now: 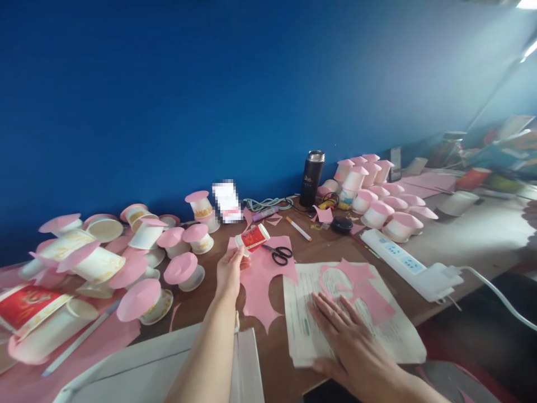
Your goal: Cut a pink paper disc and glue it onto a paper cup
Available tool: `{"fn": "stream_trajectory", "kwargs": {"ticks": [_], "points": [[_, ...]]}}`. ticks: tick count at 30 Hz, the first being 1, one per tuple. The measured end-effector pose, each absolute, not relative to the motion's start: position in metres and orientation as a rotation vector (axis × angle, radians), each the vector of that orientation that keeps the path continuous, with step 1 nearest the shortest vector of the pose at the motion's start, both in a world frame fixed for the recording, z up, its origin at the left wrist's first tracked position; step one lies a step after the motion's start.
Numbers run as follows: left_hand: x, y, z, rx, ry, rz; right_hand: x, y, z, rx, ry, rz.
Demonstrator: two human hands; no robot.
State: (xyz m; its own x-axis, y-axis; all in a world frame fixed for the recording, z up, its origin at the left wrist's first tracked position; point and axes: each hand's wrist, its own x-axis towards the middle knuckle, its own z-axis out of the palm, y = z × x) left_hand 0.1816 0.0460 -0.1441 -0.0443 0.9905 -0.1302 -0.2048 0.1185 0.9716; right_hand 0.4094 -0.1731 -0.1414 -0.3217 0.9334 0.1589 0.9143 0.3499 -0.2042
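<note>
The left hand (229, 271) holds a red glue bottle (253, 238) in a closed grip above the bench (482, 235). The right hand (350, 341) lies flat, open, on the printed sheet (302, 330), its fingertips at the cut pink paper (361, 285). Many pink-capped cups (182, 271) stand finished at nine and one o'clock.

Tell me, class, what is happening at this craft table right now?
A person sits at a wooden table. The left hand holds up a small red-and-white glue bottle above scissors. The right hand lies flat on an open booklet, beside pink paper scraps. Many paper cups with pink paper tops crowd the table.
</note>
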Motion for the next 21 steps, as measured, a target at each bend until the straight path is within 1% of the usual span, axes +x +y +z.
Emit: {"fn": "stream_trajectory", "kwargs": {"ticks": [2,5,7,9,12,15,16,19,21], "points": [[0.182,0.046,-0.143,0.945,1.163,1.237,0.417,-0.181,-0.134,-1.529,-2.452,0.188],[0.183,0.045,-0.143,0.967,1.166,1.234,0.424,-0.185,-0.120,-1.447,-2.476,0.343],[0.183,0.045,-0.144,0.978,1.165,1.235,0.427,-0.179,-0.107,-1.444,-2.481,0.487],[0.183,0.045,-0.145,0.988,1.163,1.231,0.431,-0.162,-0.091,-1.499,-2.385,0.551],[0.184,0.046,-0.145,0.979,1.172,1.238,0.440,-0.113,-0.069,-1.680,-2.005,0.301],[0.185,0.047,-0.143,0.962,1.173,1.260,0.445,-0.047,-0.057,-1.840,-1.680,0.125],[0.185,0.047,-0.142,0.962,1.161,1.270,0.445,-0.025,-0.057,-1.964,-1.615,0.109],[0.185,0.046,-0.140,0.955,1.136,1.292,0.440,0.029,-0.067,-2.331,-1.616,0.229],[0.185,0.046,-0.139,0.958,1.158,1.279,0.435,0.050,-0.079,-2.379,-1.598,0.268]]}}
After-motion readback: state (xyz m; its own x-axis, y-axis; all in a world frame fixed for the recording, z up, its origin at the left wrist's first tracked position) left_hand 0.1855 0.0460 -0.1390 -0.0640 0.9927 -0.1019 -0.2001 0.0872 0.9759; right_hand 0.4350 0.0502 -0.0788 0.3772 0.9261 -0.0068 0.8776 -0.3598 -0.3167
